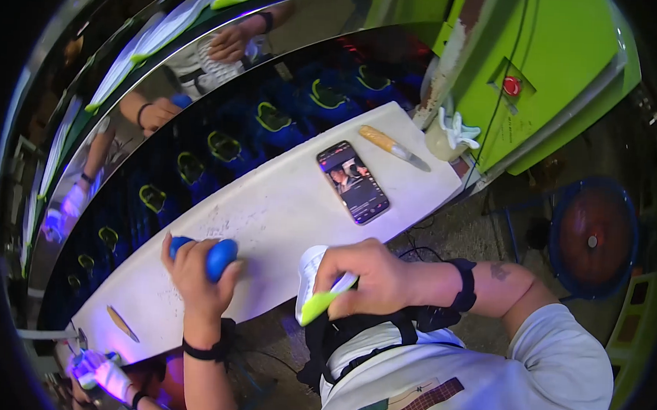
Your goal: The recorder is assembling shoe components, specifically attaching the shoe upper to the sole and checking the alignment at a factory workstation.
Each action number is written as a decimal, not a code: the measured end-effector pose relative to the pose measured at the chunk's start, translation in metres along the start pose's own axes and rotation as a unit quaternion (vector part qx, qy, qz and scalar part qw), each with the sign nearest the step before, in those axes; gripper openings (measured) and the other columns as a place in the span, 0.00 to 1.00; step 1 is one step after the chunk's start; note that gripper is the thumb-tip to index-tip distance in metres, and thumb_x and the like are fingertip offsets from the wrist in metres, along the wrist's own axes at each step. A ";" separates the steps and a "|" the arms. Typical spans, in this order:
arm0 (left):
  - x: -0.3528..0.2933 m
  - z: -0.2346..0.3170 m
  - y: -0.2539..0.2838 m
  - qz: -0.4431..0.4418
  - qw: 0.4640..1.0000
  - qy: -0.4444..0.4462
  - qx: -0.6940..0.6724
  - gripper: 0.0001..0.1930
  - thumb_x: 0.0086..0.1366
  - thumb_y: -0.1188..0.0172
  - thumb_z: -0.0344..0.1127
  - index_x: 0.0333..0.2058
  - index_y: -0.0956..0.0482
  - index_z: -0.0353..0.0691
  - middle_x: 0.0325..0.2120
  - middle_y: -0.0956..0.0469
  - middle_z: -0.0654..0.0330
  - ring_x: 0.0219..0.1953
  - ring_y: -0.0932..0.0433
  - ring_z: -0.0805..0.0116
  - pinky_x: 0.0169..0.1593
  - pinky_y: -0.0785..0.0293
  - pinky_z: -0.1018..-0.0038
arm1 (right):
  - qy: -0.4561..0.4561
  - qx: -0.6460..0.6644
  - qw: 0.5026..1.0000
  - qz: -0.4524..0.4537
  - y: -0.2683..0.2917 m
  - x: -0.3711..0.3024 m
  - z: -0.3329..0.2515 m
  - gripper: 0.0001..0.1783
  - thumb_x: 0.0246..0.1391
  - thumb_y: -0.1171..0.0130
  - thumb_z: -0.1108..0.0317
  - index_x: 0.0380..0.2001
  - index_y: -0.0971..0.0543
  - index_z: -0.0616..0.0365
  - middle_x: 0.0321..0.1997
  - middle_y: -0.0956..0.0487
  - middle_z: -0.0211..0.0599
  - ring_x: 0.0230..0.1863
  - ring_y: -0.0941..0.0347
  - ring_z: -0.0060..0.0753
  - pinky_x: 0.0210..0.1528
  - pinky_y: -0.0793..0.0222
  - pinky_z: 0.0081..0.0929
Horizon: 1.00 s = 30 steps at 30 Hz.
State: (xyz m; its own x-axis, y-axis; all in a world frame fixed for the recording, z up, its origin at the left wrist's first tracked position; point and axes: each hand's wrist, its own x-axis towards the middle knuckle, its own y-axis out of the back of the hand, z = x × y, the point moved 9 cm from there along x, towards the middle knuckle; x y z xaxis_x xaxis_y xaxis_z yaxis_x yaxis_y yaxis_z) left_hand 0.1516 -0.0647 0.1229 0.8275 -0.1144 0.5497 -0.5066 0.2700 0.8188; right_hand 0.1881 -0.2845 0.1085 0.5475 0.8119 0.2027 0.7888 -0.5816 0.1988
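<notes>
My left hand (197, 276) is curled over a smooth blue rounded object (222, 260) on the white worktop (269, 224). Its bulging ends show on both sides of my fingers; the rest is hidden under them. In front of my body, my right hand (362, 276) grips a shoe sole (311, 274), white with a bright yellow-green part, tilted and held just off the worktop's near edge. Part of the sole is covered by my fingers. A phone (353, 182) with a lit screen lies on the worktop, beside a knife (393, 147) with a wooden handle.
A slim wooden-coloured tool (123, 324) lies at the left end. Gloved hands of another person (101, 371) work at lower left. Dark shapes with glowing yellow-green outlines (274, 117) line the far side. A green machine (561, 76) and a round stool (593, 238) stand right.
</notes>
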 end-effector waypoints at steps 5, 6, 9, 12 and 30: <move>-0.021 0.022 0.009 0.167 0.875 0.185 -0.415 0.38 0.61 0.43 0.69 0.39 0.25 0.30 0.37 0.21 0.46 0.43 0.22 0.57 0.59 0.31 0.57 | 0.064 0.085 0.992 0.073 -0.002 0.012 -0.021 0.19 0.55 0.30 0.53 0.31 0.21 0.60 0.48 0.22 0.45 0.49 0.22 0.40 0.51 0.27 0.33; -0.030 0.029 -0.004 0.174 0.851 0.199 -0.455 0.36 0.61 0.41 0.67 0.39 0.25 0.31 0.40 0.21 0.48 0.46 0.22 0.56 0.59 0.31 0.57 | 0.122 0.069 0.985 0.103 0.001 0.015 -0.033 0.21 0.55 0.30 0.52 0.30 0.21 0.61 0.53 0.24 0.47 0.54 0.24 0.42 0.54 0.29 0.34; -0.047 0.047 -0.022 0.148 0.881 0.196 -0.403 0.21 0.63 0.36 0.48 0.44 0.24 0.35 0.46 0.23 0.52 0.49 0.23 0.59 0.58 0.28 0.61 | 0.084 0.106 0.990 0.040 -0.007 0.022 -0.026 0.22 0.55 0.31 0.52 0.27 0.22 0.63 0.57 0.27 0.51 0.55 0.26 0.48 0.56 0.30 0.37; -0.030 0.076 0.013 0.158 0.930 0.252 -0.216 0.18 0.60 0.36 0.43 0.40 0.24 0.34 0.44 0.24 0.54 0.39 0.23 0.64 0.52 0.27 0.64 | 0.067 0.097 0.992 0.040 0.002 0.019 -0.018 0.22 0.55 0.32 0.52 0.26 0.22 0.63 0.56 0.26 0.53 0.52 0.25 0.52 0.54 0.29 0.38; -0.068 0.125 0.035 0.061 0.933 0.175 -0.307 0.20 0.52 0.22 0.39 0.30 0.25 0.34 0.47 0.26 0.43 0.39 0.17 0.64 0.38 0.17 0.72 | 0.087 -0.015 0.996 0.004 -0.013 -0.014 -0.037 0.20 0.52 0.28 0.57 0.30 0.25 0.62 0.49 0.23 0.52 0.50 0.20 0.49 0.47 0.22 0.36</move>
State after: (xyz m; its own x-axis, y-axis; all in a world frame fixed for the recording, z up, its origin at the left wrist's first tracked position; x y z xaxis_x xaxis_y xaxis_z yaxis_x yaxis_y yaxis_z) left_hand 0.0473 -0.1674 0.1353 0.8555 0.2426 0.4574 -0.4564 0.7706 0.4449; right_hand 0.1600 -0.2905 0.1383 0.4943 0.7880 0.3669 0.7747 -0.5909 0.2253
